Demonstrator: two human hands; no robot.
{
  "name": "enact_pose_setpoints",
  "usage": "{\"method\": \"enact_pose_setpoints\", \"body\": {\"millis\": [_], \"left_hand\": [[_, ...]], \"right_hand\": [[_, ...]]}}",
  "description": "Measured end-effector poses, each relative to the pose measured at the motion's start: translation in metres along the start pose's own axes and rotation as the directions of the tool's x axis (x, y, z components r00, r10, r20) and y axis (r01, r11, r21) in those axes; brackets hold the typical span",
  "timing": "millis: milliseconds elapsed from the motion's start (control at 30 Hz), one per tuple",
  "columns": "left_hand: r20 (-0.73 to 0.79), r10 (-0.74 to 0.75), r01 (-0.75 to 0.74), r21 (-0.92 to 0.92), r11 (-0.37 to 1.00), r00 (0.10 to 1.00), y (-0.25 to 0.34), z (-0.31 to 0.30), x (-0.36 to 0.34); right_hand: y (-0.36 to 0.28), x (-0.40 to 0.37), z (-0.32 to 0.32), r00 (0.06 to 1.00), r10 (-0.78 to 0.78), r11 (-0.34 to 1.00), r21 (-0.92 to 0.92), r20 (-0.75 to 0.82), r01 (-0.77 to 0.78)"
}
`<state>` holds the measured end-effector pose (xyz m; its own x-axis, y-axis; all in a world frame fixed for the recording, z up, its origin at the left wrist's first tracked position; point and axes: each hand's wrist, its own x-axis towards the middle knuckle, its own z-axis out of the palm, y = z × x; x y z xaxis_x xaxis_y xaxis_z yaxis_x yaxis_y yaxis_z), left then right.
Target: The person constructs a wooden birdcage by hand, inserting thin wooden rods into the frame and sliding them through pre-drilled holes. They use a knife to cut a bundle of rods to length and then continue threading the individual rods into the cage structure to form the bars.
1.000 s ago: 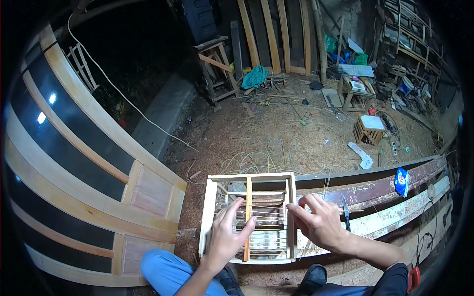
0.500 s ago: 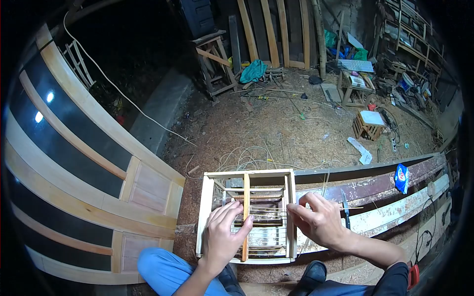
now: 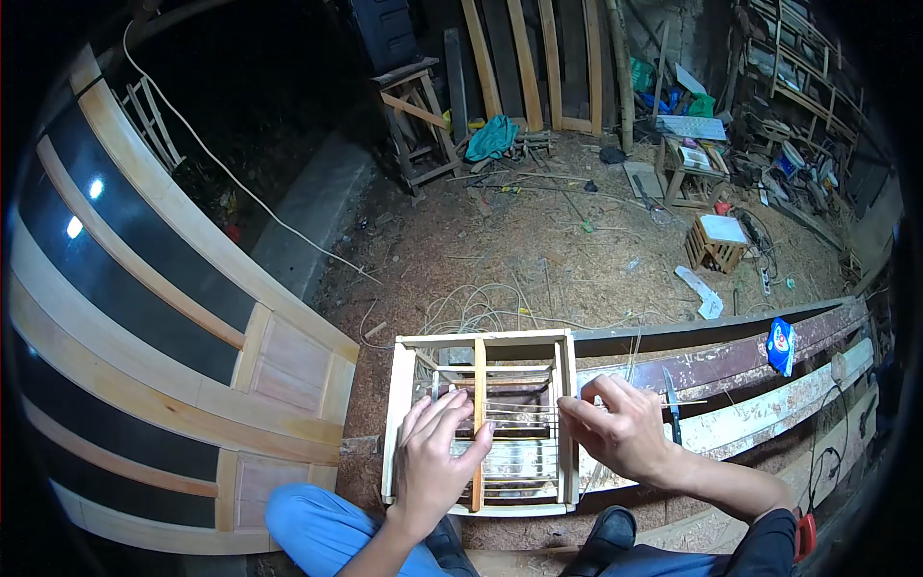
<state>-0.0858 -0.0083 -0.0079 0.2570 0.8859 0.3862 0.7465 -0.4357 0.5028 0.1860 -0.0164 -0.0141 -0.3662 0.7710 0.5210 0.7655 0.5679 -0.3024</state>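
1. Left hand: lies over the near left part of the wooden frame. Its thumb stands apart from the fingers and crosses the orange slat; whether the fingertips press on anything inside the frame cannot be told.

2. Right hand: at the frame's right side rail, with thumb and forefinger closed together on a thin stick. The stick's far end shows to the right of the hand. The two hands are apart from each other.

3. Wooden frame: an open, box-like structure below and between the hands. The orange slat runs along it from the far rail to the near rail, and thin crosspieces span its right part.

4. Knife: just right of the right hand, dark handle toward the wearer, blade pointing away, across the maroon plank and the white plank.

5. Blue packet: farther right of the right hand, on the maroon plank.

6. Panelled wooden piece: large, with dark panels, left of the left hand.

7. Looped strands: on the ground beyond both hands, past the frame's far rail.
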Motion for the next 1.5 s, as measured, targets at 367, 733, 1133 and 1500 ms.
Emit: {"method": "enact_pose_setpoints", "body": {"millis": [367,733,1133,1500], "left_hand": [[0.013,0.023,-0.023,0.038,0.999,1.0,0.001,-0.001,-0.002],[0.003,0.034,-0.034,0.064,0.997,0.999,0.002,-0.002,-0.004],[0.016,0.032,-0.034,0.133,0.991,0.999,0.005,-0.003,-0.005],[-0.042,0.085,-0.075,0.195,0.978,0.995,0.013,-0.007,-0.005]], "right_hand": [[-0.002,0.003,0.002,0.999,-0.047,0.999,-0.021,0.009,0.048],[-0.003,0.011,0.001,0.997,-0.075,0.994,0.083,0.007,0.074],[-0.005,0.018,0.0,0.989,-0.107,0.994,0.007,0.102,0.107],[-0.013,0.039,0.015,0.971,-0.171,0.984,0.079,0.166,0.16]]}}
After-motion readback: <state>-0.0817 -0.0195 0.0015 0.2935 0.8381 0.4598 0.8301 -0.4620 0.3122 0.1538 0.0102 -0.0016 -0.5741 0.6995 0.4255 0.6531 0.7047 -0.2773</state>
